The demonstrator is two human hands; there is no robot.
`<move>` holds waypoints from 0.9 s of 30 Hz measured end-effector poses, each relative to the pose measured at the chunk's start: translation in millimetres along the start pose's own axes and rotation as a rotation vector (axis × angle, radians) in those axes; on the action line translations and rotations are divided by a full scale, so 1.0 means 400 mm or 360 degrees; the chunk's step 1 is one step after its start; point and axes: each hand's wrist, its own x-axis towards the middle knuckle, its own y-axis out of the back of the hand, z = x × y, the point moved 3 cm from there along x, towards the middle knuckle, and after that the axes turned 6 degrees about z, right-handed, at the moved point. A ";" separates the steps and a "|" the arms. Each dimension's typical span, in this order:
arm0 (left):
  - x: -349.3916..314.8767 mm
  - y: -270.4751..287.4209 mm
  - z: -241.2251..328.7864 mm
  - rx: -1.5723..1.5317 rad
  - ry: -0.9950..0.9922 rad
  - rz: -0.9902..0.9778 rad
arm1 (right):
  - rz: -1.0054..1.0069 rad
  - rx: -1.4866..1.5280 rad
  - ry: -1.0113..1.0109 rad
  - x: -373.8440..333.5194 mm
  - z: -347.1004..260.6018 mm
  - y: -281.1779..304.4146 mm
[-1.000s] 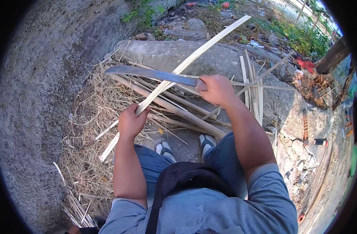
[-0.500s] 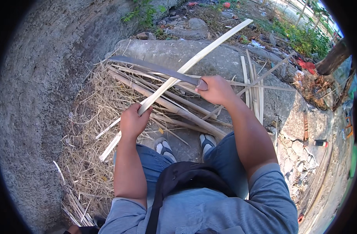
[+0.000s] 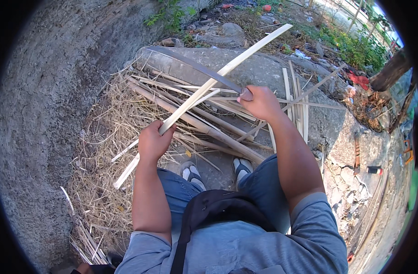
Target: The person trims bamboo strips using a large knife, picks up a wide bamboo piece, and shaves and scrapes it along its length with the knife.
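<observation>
My left hand [image 3: 155, 142] is closed around a long pale bamboo strip [image 3: 260, 46], which slants from the lower left up to the far right. A machete [image 3: 185, 63] with a long dark blade is in my right hand [image 3: 264, 104], the fingers wrapped round its handle. Its blade points to the far left and crosses the strip beyond my left hand. A thin sliver [image 3: 208, 97] stands away from the strip's near side, just below the crossing. Whether the edge touches the strip I cannot tell.
Split bamboo poles [image 3: 195, 122] lie in front of my feet, beside a heap of dry shavings [image 3: 101, 150]. Several strips [image 3: 295, 100] rest against a concrete slab [image 3: 259, 68] ahead. A rough wall [image 3: 44, 123] rises at left. A dark log [image 3: 391, 71] lies far right.
The machete has shifted up and to the right along the strip. A sliver now stands out from the strip's side. My left hand has barely moved.
</observation>
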 end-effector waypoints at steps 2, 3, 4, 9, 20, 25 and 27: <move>-0.002 -0.003 0.009 0.0091 0.0015 -0.0002 | -0.0029 0.0031 0.0002 0.001 0.007 -0.007; -0.002 -0.004 0.006 0.0094 0.0018 0.0001 | -0.0031 0.0035 0.0005 -0.001 -0.003 -0.007; -0.002 -0.009 0.002 0.0079 -0.0008 0.0002 | -0.0047 0.0043 0.0042 -0.006 -0.018 -0.009; -0.003 -0.024 0.010 0.0100 -0.0076 -0.0012 | -0.0128 -0.0060 0.0218 -0.023 -0.071 -0.031; 0.003 -0.002 -0.001 -0.0057 0.0063 -0.0004 | 0.0009 0.0021 -0.0010 -0.001 0.003 0.019; -0.001 -0.014 0.002 -0.0034 0.0016 0.0035 | -0.0032 0.0069 0.0000 -0.011 -0.027 0.009; -0.002 -0.021 0.001 -0.0047 -0.0022 0.0048 | -0.0059 0.0091 0.0031 -0.016 -0.045 0.000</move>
